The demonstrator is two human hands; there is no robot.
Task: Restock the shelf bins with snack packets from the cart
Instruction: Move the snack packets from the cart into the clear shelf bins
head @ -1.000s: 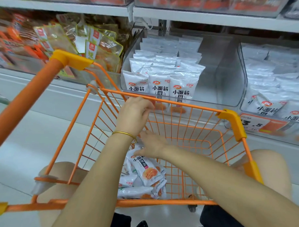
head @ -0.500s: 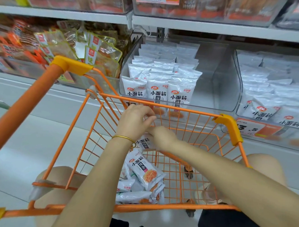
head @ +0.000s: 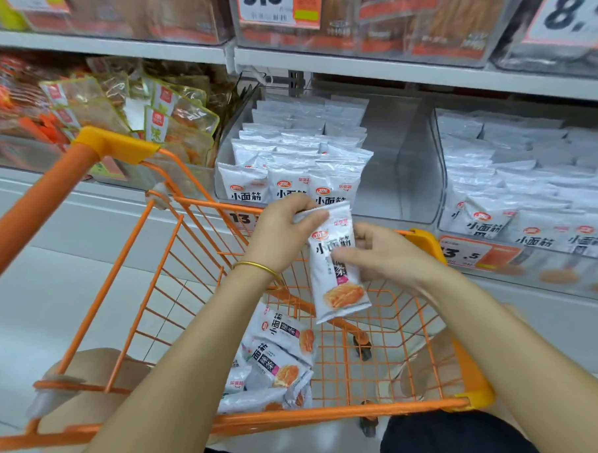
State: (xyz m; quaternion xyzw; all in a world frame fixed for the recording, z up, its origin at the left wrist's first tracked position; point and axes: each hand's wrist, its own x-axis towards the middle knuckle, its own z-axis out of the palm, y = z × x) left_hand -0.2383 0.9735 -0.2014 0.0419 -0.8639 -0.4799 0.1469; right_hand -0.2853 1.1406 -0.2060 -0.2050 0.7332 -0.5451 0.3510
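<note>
The orange wire cart (head: pixel 333 418) stands nearest, and a small heap of snack packets (head: pixel 278 359) lies on its floor at the near left. Above the basket, one white packet (head: pixel 342 290) hangs upright between both hands. The left hand (head: pixel 283 232) pinches its top edge. The right hand (head: pixel 385 257) curls round its middle, with a finger across the printed front. Just beyond the cart's far rim sits the clear shelf bin (head: pixel 385 182). Its left part holds rows of matching packets (head: pixel 292 188) standing upright and facing forward, and its right part is bare. The step in hand looks like carrying this packet over to the bin. To do that well, keep it upright with the print facing out. It would fit best started as a new column in the bare right part, flush with the front row, rather than wedged into the full rows. The grip should stay light so the contents are not crushed. A second bin (head: pixel 440 184) of similar packets stands to the right.
</note>
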